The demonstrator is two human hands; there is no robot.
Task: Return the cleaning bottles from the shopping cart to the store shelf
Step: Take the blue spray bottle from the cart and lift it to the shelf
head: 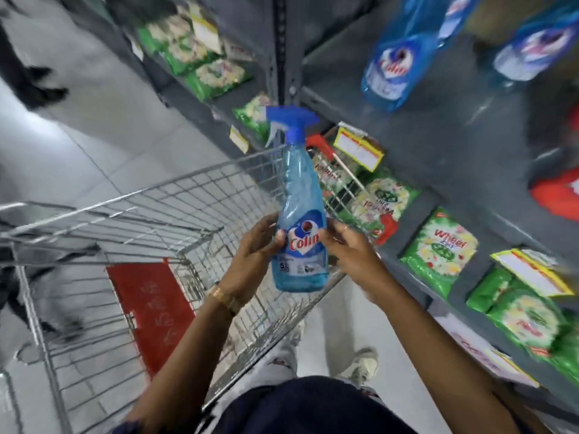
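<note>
A blue Colin spray bottle with a blue trigger top stands upright in the air above the right rim of the wire shopping cart. My left hand grips its lower left side. My right hand holds its right side at the label. The grey store shelf rises to the right, with two more blue Colin bottles on an upper level. I see no bottles inside the cart; a red flap lies in it.
Green detergent packs fill the lower shelf levels on the right, with yellow price tags on the edges. Red packs sit at the far right. Another person's legs and dark shoes stand on the tiled floor at the upper left.
</note>
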